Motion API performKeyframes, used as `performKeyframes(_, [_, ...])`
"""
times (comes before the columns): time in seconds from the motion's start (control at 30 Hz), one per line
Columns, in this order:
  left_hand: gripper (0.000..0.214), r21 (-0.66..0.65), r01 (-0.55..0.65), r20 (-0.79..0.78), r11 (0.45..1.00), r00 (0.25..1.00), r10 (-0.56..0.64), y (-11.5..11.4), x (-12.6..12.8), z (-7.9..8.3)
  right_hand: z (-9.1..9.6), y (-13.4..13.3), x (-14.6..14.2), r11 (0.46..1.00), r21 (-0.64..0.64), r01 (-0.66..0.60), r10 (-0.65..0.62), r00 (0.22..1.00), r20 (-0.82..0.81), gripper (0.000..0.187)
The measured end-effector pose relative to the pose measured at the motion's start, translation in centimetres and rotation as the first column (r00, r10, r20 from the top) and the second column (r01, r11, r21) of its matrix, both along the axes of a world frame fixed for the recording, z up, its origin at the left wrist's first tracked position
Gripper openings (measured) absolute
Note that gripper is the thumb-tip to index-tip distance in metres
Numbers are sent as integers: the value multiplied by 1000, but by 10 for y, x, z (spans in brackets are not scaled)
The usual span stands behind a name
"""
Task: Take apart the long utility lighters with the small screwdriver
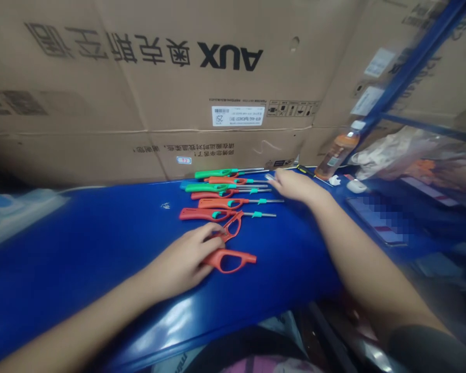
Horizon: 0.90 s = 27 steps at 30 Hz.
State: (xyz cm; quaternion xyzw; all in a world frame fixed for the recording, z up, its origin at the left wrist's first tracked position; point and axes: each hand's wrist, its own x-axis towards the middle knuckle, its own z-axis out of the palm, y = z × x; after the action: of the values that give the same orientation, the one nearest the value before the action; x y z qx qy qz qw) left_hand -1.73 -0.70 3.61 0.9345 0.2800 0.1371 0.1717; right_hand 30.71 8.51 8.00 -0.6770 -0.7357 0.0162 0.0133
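Note:
My left hand (196, 254) is closed on an orange lighter casing (251, 258) with a looped trigger opening and no metal tube. Just beyond it, a second orange casing piece (238, 228) lies at my fingertips; whether I grip it too is hidden. My right hand (289, 184) reaches past the tube ends of the lighters, fingers closed by a small pale piece that I cannot identify. Between the hands lies a row of long-necked gas lighters, among them a red one (192, 214), an orange one (213, 203) and a green one (209, 174), several with teal triggers.
A large cardboard box (140, 103) walls off the back of the blue table (112, 228). At right are a screwdriver (306, 170), a drink bottle (336, 155), small white pieces (356, 186), a phone-like slab (376, 220) and plastic bags (388, 150). Clear plastic (27, 212) lies left.

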Motion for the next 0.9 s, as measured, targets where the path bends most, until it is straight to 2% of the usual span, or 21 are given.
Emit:
performKeyframes(0.1, [46,-9,-19,-3,1000,1000,19,4,-3,0,-16,11,48,988,-65,140,-139,990,20,29])
performKeyframes(0.2, [58,-13,-69,0,998,998,69,5,-7,-1,-26,15,74,978,-103,183,-183,983,9,24])
performKeyframes(0.3, [64,-8,-128,-1,992,992,128,6,-10,-2,-24,14,77,980,-33,199,-199,980,1,22])
performKeyframes(0.37, [57,-4,-163,-8,987,987,163,7,-9,-3,-19,11,65,982,60,177,-176,984,-19,27])
performKeyframes(0.43, [45,3,-199,-20,980,980,199,7,-6,-3,-14,5,42,986,142,83,-74,995,-69,31])
performKeyframes(0.5, [37,17,-238,-27,971,971,239,8,-1,-4,-12,-6,10,980,171,-103,130,979,-158,30])
performKeyframes(0.53, [33,22,-253,-26,967,967,254,9,0,-5,-13,-12,-6,942,168,-290,328,899,-291,32])
performKeyframes(0.57, [31,28,-263,-21,964,964,263,9,2,-7,-14,-20,-22,878,146,-456,474,783,-404,34])
performKeyframes(0.6, [30,36,-269,-17,963,963,269,10,3,-9,-17,-27,-37,805,110,-583,557,678,-479,35])
performKeyframes(0.63, [31,50,-271,-12,961,962,272,10,3,-11,-20,-34,-49,738,77,-671,607,609,-510,38])
performKeyframes(0.67, [31,67,-273,-5,960,962,274,11,3,-13,-23,-40,-59,685,70,-725,659,576,-483,43])
performKeyframes(0.73, [29,109,-278,15,954,961,278,10,3,-16,-28,-47,-71,648,48,-760,716,587,-378,40])
performKeyframes(0.8, [27,129,-289,28,949,957,288,8,3,-16,-31,-50,-74,646,51,-761,728,595,-340,35])
performKeyframes(0.9, [24,116,-284,23,952,959,283,6,3,-13,-30,-47,-71,663,36,-748,696,598,-398,34])
